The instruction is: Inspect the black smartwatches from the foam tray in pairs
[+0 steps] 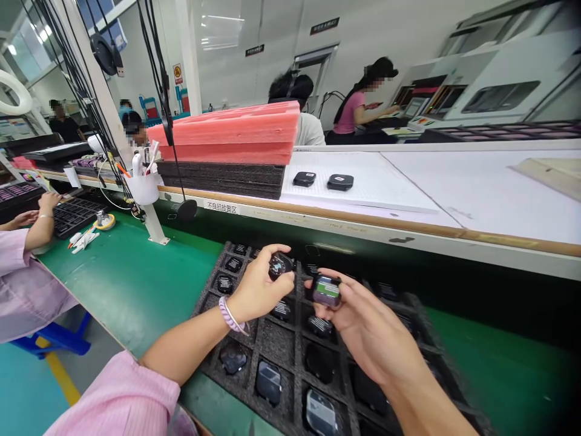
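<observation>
My left hand (261, 287) is closed around the edges of a small dark watch body without a strap (280, 265), whose face is lit. In my right hand (363, 321), fingers and thumb grip a second square watch body (327, 289) with a green and white band on its screen. Both hands are over a black foam tray (276, 340) divided into square pockets. Many pockets hold similar watch bodies, among them a glossy one (269, 383) and another (321, 413) at the near side. My right forearm hides part of the tray's right side.
Beyond the tray, a raised white shelf (494, 188) carries two black devices (340, 181), stacked pink foam (227, 136) and black foam sheets (222, 177). Cables hang at left near a white pen cup (143, 188). A co-worker's arm (40, 224) is at far left along the green bench (149, 284).
</observation>
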A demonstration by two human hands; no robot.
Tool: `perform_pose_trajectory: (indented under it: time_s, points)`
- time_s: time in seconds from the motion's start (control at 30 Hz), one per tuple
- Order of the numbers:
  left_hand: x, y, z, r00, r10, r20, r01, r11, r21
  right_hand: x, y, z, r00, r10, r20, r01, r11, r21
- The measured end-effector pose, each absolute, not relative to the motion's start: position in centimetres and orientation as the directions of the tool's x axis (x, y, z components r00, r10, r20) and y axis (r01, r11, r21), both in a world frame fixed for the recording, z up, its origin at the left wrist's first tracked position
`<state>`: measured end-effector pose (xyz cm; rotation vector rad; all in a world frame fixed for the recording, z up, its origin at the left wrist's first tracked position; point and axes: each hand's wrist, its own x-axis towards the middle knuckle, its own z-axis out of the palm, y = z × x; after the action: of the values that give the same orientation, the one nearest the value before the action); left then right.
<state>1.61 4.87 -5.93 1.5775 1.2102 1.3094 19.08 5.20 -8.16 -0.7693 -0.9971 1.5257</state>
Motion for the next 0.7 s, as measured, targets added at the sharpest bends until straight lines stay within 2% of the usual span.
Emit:
perform_pose_trajectory:
  time_s: [0.7]
  points:
    - [1.55,4.82,-6.07,0.055,0.948,0.313,0.253,-0.316,0.914,19.09,5.12,-8.07,-0.207,0.975,0.083,-0.424,-0.013,-0.905]
